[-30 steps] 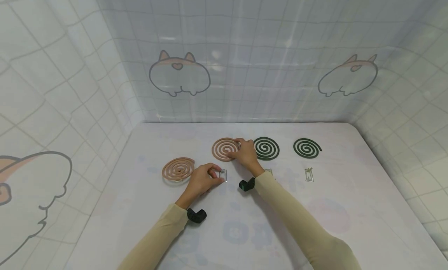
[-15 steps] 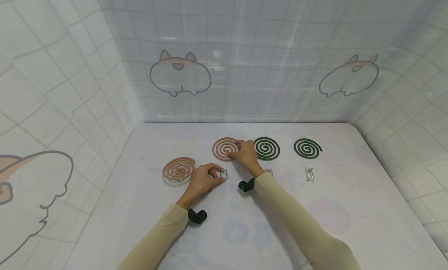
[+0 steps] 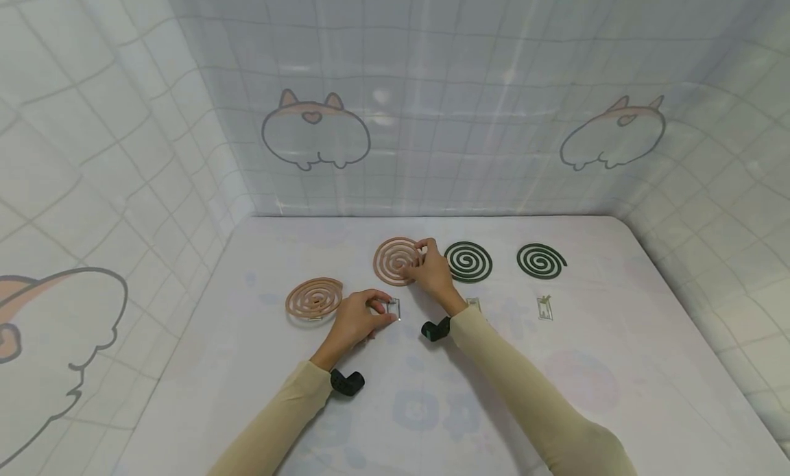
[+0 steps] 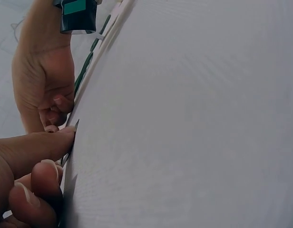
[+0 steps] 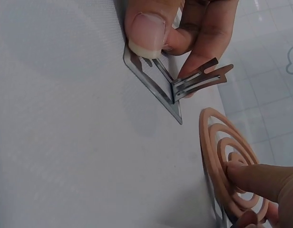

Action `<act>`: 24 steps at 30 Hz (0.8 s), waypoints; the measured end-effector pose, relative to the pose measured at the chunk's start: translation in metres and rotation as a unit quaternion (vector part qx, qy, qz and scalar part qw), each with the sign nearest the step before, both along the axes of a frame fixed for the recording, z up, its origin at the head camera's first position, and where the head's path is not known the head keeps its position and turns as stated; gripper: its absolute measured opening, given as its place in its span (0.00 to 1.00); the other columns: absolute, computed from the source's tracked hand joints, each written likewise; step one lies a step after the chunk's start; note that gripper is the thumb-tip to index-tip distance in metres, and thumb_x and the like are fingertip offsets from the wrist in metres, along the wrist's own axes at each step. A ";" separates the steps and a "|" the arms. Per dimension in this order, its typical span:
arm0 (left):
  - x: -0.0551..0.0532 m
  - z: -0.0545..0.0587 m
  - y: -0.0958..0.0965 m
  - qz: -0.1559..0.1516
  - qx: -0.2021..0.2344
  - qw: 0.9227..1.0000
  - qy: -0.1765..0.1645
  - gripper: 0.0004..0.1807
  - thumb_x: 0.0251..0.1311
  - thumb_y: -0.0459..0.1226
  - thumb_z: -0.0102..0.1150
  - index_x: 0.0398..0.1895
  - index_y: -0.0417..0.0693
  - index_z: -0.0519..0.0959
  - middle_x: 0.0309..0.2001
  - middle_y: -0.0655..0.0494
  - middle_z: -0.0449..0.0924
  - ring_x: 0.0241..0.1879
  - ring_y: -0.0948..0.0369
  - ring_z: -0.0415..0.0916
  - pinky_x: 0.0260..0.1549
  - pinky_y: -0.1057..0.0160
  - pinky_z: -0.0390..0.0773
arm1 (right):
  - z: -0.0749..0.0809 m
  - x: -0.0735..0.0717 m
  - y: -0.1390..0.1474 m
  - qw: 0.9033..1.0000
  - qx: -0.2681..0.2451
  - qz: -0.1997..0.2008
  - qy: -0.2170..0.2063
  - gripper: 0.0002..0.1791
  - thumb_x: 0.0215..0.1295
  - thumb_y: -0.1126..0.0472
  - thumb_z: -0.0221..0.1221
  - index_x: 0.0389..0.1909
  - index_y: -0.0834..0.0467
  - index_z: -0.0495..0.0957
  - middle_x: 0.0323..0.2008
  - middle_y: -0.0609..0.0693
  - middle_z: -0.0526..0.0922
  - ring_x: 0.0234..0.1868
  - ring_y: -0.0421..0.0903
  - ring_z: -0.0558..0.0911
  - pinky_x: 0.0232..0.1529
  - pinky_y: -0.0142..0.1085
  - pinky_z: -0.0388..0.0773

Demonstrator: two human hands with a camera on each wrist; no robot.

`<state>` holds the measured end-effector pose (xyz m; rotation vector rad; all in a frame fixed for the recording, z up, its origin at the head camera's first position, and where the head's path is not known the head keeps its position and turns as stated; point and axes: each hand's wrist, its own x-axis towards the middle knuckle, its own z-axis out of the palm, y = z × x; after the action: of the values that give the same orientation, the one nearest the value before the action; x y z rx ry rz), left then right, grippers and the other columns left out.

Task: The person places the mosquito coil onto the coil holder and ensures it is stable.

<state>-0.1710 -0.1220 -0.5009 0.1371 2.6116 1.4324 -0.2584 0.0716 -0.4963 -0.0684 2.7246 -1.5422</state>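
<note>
My right hand [image 3: 432, 270] grips a tan mosquito coil [image 3: 384, 260] by its right side. In the right wrist view the thumb lies at the coil's middle, and the coil [image 5: 207, 152] is tilted up off the table. My left hand [image 3: 358, 318] holds a small metal coil stand [image 3: 398, 311] flat on the table, just nearer than the coil. The right wrist view shows its thumb pressing one end of the stand's frame [image 5: 153, 90], while a forked prong rises from the other end. Coil and stand are apart.
Left of my left hand, another tan coil [image 3: 302, 301] sits raised on a stand. Two green coils [image 3: 459, 262] lie to the right. Nearer than them are two more metal stands [image 3: 544, 308], one partly hidden by my right sleeve. Fabric walls enclose the table [image 3: 395, 366].
The tan coil in my right hand has come up slightly from the table, its far edge rising. My left hand stays on the stand.
</note>
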 end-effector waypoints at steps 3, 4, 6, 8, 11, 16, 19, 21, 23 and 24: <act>0.000 -0.001 0.000 -0.002 -0.003 1.000 0.008 0.18 0.54 0.41 0.79 0.47 0.51 0.85 0.32 0.60 0.81 0.10 0.63 0.73 0.09 0.63 0.74 | -0.001 0.000 0.000 1.000 -0.026 0.003 0.000 0.33 0.60 0.62 0.74 0.62 0.53 0.67 0.29 0.51 0.82 0.26 0.45 0.78 0.27 0.35 0.74; 0.000 -0.001 0.000 -0.002 -0.004 1.000 0.009 0.18 0.54 0.41 0.79 0.47 0.50 0.85 0.32 0.60 0.81 0.10 0.63 0.73 0.08 0.63 0.74 | -0.001 0.001 0.000 1.000 -0.031 0.004 0.002 0.33 0.60 0.62 0.74 0.62 0.52 0.67 0.29 0.51 0.83 0.26 0.45 0.79 0.27 0.35 0.74; 0.000 -0.001 0.000 -0.004 -0.003 1.000 0.009 0.18 0.54 0.41 0.79 0.47 0.50 0.85 0.32 0.60 0.81 0.10 0.63 0.73 0.08 0.63 0.73 | 0.000 0.002 0.001 0.999 -0.039 0.010 0.010 0.32 0.61 0.62 0.74 0.62 0.52 0.69 0.30 0.51 0.83 0.28 0.45 0.81 0.28 0.35 0.76; 0.000 0.000 0.000 -0.006 -0.002 1.000 0.007 0.18 0.55 0.41 0.79 0.48 0.50 0.85 0.32 0.60 0.81 0.10 0.63 0.73 0.08 0.63 0.73 | 0.000 0.002 0.001 0.999 -0.045 0.019 0.024 0.31 0.61 0.63 0.74 0.62 0.51 0.72 0.31 0.51 0.84 0.29 0.46 0.82 0.28 0.35 0.78; -0.001 0.000 0.000 -0.008 -0.001 1.000 0.003 0.18 0.55 0.41 0.79 0.48 0.50 0.85 0.32 0.60 0.81 0.10 0.62 0.73 0.07 0.62 0.73 | 0.000 0.002 0.001 0.997 -0.041 0.035 0.047 0.27 0.61 0.63 0.74 0.60 0.52 0.77 0.33 0.52 0.85 0.32 0.46 0.84 0.29 0.34 0.79; -0.001 0.000 -0.001 -0.010 -0.001 1.000 0.002 0.18 0.55 0.41 0.79 0.48 0.50 0.85 0.32 0.60 0.81 0.10 0.63 0.73 0.07 0.62 0.73 | -0.001 0.001 0.001 0.997 -0.027 0.042 0.054 0.21 0.62 0.60 0.73 0.56 0.51 0.83 0.39 0.53 0.88 0.35 0.46 0.85 0.28 0.33 0.78; -0.001 0.000 -0.001 -0.012 0.003 1.000 0.003 0.17 0.56 0.40 0.78 0.48 0.50 0.85 0.32 0.60 0.81 0.10 0.63 0.72 0.07 0.62 0.73 | -0.001 0.002 0.001 0.997 -0.025 0.044 0.051 0.19 0.62 0.59 0.73 0.54 0.51 0.85 0.43 0.52 0.88 0.36 0.46 0.85 0.29 0.33 0.77; -0.001 0.000 -0.001 -0.011 0.006 1.000 0.002 0.16 0.57 0.40 0.78 0.48 0.50 0.85 0.32 0.60 0.81 0.10 0.63 0.72 0.07 0.62 0.73 | -0.002 0.001 0.002 0.997 -0.024 0.048 0.052 0.18 0.62 0.59 0.73 0.53 0.51 0.85 0.42 0.51 0.89 0.36 0.44 0.85 0.29 0.32 0.77; -0.001 0.000 -0.001 -0.009 0.009 1.000 0.002 0.16 0.57 0.40 0.77 0.48 0.50 0.85 0.32 0.60 0.81 0.10 0.63 0.72 0.07 0.62 0.73 | -0.002 0.001 0.002 0.997 -0.021 0.053 0.056 0.17 0.63 0.58 0.73 0.52 0.51 0.86 0.39 0.50 0.88 0.34 0.43 0.84 0.28 0.32 0.76; -0.001 0.000 -0.001 -0.008 0.010 1.000 0.001 0.16 0.57 0.40 0.77 0.47 0.50 0.85 0.32 0.60 0.81 0.10 0.63 0.72 0.07 0.62 0.73 | -0.002 0.001 0.002 0.997 -0.019 0.055 0.058 0.16 0.63 0.58 0.73 0.52 0.51 0.86 0.36 0.49 0.88 0.32 0.42 0.82 0.27 0.32 0.74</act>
<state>-0.1716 -0.1230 -0.5004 0.1618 2.5938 1.4534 -0.2572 0.0737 -0.4984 -0.3133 2.7232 -1.6091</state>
